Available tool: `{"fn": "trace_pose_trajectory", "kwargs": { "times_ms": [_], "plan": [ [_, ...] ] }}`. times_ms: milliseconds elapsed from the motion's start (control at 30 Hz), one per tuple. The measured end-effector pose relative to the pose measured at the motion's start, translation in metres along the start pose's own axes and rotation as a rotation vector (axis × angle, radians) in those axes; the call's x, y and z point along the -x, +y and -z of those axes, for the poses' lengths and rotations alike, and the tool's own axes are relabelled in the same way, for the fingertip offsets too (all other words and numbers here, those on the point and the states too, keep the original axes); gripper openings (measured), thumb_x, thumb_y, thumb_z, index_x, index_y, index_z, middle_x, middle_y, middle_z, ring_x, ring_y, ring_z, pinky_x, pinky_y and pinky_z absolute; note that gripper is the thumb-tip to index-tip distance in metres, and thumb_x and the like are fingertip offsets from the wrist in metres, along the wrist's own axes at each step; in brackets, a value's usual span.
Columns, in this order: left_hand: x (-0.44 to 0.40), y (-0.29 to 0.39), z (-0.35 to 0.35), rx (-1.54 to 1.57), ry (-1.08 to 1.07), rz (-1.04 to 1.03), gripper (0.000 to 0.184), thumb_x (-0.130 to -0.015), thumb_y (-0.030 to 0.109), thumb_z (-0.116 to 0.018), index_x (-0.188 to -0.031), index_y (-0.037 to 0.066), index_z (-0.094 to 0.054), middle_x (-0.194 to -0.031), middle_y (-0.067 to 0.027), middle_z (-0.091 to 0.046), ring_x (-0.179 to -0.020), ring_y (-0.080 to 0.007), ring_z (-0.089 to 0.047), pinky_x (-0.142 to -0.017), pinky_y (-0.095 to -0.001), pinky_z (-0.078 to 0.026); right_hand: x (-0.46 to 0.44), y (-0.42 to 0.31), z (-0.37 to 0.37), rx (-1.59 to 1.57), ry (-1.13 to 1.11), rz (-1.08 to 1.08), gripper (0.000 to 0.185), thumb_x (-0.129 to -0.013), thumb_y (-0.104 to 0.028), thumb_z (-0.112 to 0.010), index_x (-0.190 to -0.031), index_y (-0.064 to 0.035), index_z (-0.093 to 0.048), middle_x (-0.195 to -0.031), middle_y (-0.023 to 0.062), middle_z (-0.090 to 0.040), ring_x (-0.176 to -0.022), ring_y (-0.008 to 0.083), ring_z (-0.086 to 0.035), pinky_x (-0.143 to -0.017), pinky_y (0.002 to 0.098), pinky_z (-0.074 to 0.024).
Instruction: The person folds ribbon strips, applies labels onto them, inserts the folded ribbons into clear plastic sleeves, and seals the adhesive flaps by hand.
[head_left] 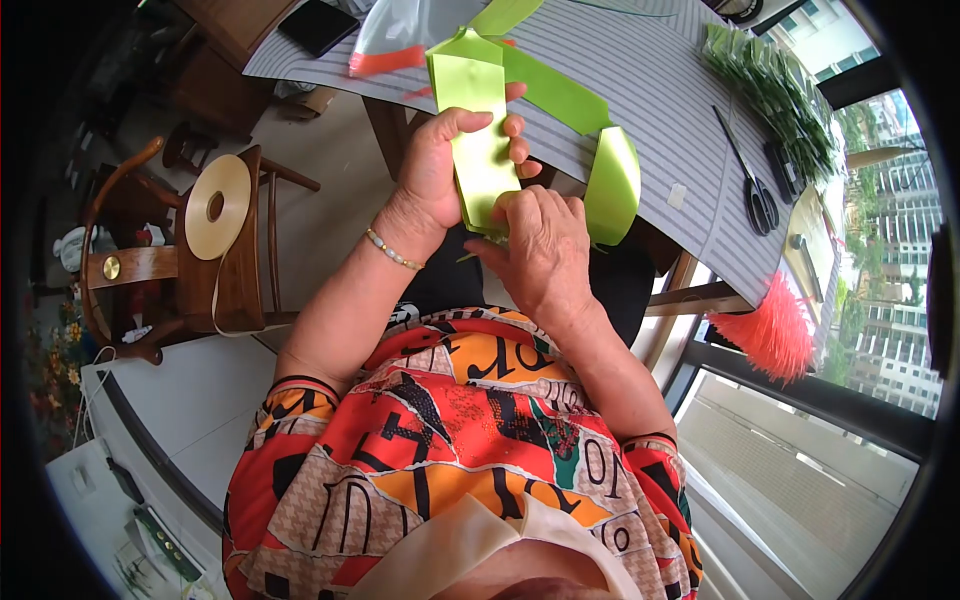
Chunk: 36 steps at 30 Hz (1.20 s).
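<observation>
Gripping the folded green ribbon (478, 90) between thumb and fingers, your left hand (430, 165) is probably keeping its layers flat near the striped table's (665, 150) edge, while your right hand (548, 248) is pinching the lower end, seemingly steadying it.

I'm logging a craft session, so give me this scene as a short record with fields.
Left hand: holding a folded green ribbon
Right hand: fingers curled at the ribbon's near end; whether they pinch it is unclear
Table: striped surface
Scissors: lying on the table
Chair: wooden, bearing a pale roll
</observation>
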<state>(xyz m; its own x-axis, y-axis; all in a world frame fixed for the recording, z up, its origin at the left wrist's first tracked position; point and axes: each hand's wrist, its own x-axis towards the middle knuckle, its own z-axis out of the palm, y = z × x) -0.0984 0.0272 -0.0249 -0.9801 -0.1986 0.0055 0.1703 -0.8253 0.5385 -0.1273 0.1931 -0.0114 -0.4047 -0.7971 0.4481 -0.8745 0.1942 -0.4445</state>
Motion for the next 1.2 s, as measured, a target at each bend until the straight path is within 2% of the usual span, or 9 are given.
{"fn": "trace_pose_trajectory", "kwargs": {
  "times_ms": [167,467,667,767,867,900,1000,1100,1200],
  "plan": [
    [0.001,-0.003,-0.004,0.046,0.023,-0.005,0.051,-0.085,0.016,-0.053,-0.132,-0.001,-0.045,-0.092,-0.0114,-0.058,-0.079,-0.0240,-0.061,-0.083,-0.0464,-0.054,-0.002,0.002,-0.004,0.001,0.019,0.001,0.042,-0.065,-0.018,-0.083,-0.090,-0.0100,-0.050,-0.081,0.0071,-0.055,-0.075,0.0277,-0.056,-0.069,0.0409,-0.0373],
    [0.003,-0.009,-0.006,0.054,0.016,0.026,0.048,-0.086,0.019,-0.052,-0.130,-0.001,-0.047,-0.092,-0.0117,-0.058,-0.079,-0.0248,-0.062,-0.084,-0.0468,-0.053,-0.002,0.007,-0.011,-0.055,0.054,0.021,0.038,-0.065,-0.015,-0.082,-0.086,-0.0090,-0.051,-0.078,0.0068,-0.056,-0.071,0.0281,-0.057,-0.065,0.0399,-0.0358],
    [0.003,-0.010,-0.004,0.071,-0.018,0.038,0.048,-0.087,0.020,-0.053,-0.129,-0.001,-0.047,-0.091,-0.0112,-0.057,-0.080,-0.0249,-0.061,-0.085,-0.0475,-0.053,0.000,0.008,-0.007,-0.104,0.041,-0.001,0.043,-0.066,-0.018,-0.084,-0.092,-0.0082,-0.052,-0.080,0.0092,-0.056,-0.074,0.0303,-0.057,-0.067,0.0410,-0.0369],
    [0.003,-0.005,0.001,0.132,-0.058,0.062,0.050,-0.087,0.022,-0.055,-0.130,-0.001,-0.047,-0.091,-0.0112,-0.057,-0.081,-0.0251,-0.061,-0.085,-0.0483,-0.053,0.010,0.009,0.001,-0.190,0.079,-0.026,0.050,-0.065,-0.021,-0.087,-0.097,-0.0065,-0.051,-0.082,0.0104,-0.055,-0.075,0.0291,-0.057,-0.067,0.0416,-0.0407],
    [0.002,0.003,0.008,0.131,-0.071,0.035,0.052,-0.086,0.024,-0.059,-0.130,-0.001,-0.047,-0.092,-0.0110,-0.057,-0.082,-0.0251,-0.060,-0.085,-0.0488,-0.053,0.025,0.017,0.009,-0.335,0.024,-0.252,0.054,-0.062,-0.021,-0.090,-0.097,-0.0076,-0.051,-0.078,0.0050,-0.051,-0.070,0.0200,-0.052,-0.066,0.0310,-0.0453],
    [0.002,0.004,0.007,0.122,-0.071,0.038,0.055,-0.085,0.026,-0.061,-0.131,-0.001,-0.047,-0.092,-0.0105,-0.057,-0.082,-0.0246,-0.060,-0.085,-0.0484,-0.053,0.028,0.023,0.009,-0.312,-0.052,-0.289,0.057,-0.064,-0.025,-0.088,-0.100,-0.0030,-0.050,-0.085,0.0087,-0.054,-0.074,0.0206,-0.055,-0.066,0.0353,-0.0474],
    [0.001,0.001,0.005,0.114,-0.090,0.036,0.056,-0.085,0.027,-0.061,-0.131,-0.001,-0.047,-0.093,-0.0101,-0.056,-0.081,-0.0238,-0.059,-0.084,-0.0473,-0.053,0.030,0.027,0.011,-0.717,-0.195,-0.491,0.047,-0.072,-0.018,-0.086,-0.099,-0.0034,-0.050,-0.088,0.0046,-0.056,-0.078,0.0159,-0.056,-0.068,0.0307,-0.0474],
    [0.002,0.001,0.002,0.104,-0.120,0.005,0.058,-0.085,0.029,-0.061,-0.132,-0.001,-0.046,-0.092,-0.0100,-0.056,-0.080,-0.0232,-0.059,-0.084,-0.0460,-0.053,0.032,0.031,0.005,-1.247,-0.228,-0.672,0.046,-0.081,-0.028,-0.081,-0.106,-0.0021,-0.053,-0.097,0.0033,-0.058,-0.088,0.0131,-0.056,-0.076,0.0282,-0.0466],
    [0.003,0.000,-0.003,0.089,-0.146,0.000,0.059,-0.085,0.030,-0.061,-0.132,-0.002,-0.045,-0.092,-0.0096,-0.055,-0.079,-0.0226,-0.058,-0.083,-0.0453,-0.052,0.028,0.033,0.002,-1.288,-0.177,-0.659,0.060,-0.083,-0.045,-0.074,-0.118,0.0000,-0.054,-0.105,0.0052,-0.059,-0.095,0.0144,-0.055,-0.084,0.0292,-0.0449]
  ]
}}
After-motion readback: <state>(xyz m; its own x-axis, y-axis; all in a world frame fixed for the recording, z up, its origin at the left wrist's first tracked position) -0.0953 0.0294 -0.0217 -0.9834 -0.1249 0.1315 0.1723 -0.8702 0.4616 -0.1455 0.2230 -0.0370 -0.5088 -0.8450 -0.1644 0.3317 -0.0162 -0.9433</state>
